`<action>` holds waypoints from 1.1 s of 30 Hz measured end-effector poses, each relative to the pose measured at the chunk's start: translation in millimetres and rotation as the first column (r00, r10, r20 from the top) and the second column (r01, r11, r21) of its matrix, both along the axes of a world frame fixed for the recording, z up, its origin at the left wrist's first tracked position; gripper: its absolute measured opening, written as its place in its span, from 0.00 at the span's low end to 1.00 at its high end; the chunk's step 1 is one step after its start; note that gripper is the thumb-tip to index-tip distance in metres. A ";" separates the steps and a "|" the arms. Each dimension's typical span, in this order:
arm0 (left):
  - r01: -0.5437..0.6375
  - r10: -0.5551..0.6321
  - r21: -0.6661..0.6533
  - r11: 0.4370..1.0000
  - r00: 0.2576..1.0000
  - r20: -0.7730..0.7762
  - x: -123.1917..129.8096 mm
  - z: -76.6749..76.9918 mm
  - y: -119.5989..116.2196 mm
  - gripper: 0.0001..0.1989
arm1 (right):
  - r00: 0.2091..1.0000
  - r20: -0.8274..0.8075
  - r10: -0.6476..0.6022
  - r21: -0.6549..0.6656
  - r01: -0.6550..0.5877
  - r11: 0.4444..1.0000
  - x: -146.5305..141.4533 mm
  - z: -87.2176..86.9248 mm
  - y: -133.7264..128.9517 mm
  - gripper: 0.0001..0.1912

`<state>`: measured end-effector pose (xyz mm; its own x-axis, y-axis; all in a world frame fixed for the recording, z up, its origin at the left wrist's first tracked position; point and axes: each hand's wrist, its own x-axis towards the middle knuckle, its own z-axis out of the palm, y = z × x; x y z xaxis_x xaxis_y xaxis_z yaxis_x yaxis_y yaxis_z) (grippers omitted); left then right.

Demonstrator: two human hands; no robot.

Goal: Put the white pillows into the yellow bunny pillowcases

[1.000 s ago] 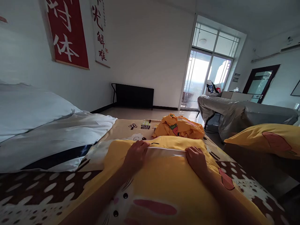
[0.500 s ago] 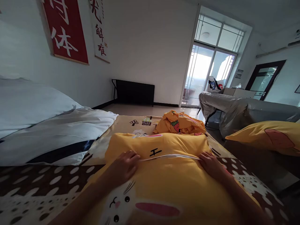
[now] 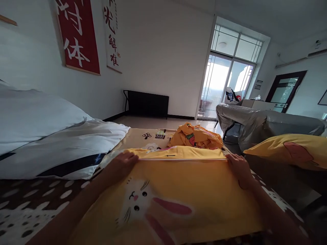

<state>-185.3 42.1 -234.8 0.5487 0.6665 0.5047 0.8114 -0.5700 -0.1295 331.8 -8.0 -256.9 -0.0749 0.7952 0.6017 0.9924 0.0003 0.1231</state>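
A yellow pillowcase (image 3: 204, 194) with a printed white rabbit is stretched between my hands over the bed. Along its raised far edge runs a taut white strip (image 3: 181, 159), perhaps a zipper. My left hand (image 3: 126, 161) is closed on the left end of that edge. The right end is gripped by my right hand (image 3: 238, 166), fingers curled over the cloth. Behind the edge lies more yellow fabric with a dark printed mark. Farther back, a crumpled yellow cloth (image 3: 195, 136) with a carrot print rests on the bed.
White pillows (image 3: 51, 115) with dark bands lie at the left. A brown and cream patterned sheet (image 3: 51, 194) covers the bed. To the right is a yellow pillow (image 3: 288, 149), with a plastic-covered sofa (image 3: 281, 120) behind it. A black panel (image 3: 148, 103) leans near the wall.
Both hands have moved apart and lifted the pillowcase edge, pulling the slack white strip straight. The front panel now hangs flatter, showing more of the rabbit. The view has tilted slightly upward.
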 end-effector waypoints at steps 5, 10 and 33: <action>-0.090 0.097 0.351 0.932 0.995 -0.002 4.5 66.2 18.6 0.13 | 0.993 -0.027 -0.117 0.286 0.119 0.951 -13.5 46.3 17.1 0.13; -0.199 0.085 0.494 0.846 0.966 0.244 13.8 95.1 26.3 0.14 | 0.989 -0.047 -0.143 0.538 0.146 0.831 -11.9 62.8 42.4 0.15; 0.114 0.042 -0.543 0.832 0.963 0.266 11.0 -36.8 77.8 0.16 | 0.914 -0.206 0.349 -0.159 -0.383 0.910 -177.8 48.9 71.0 0.24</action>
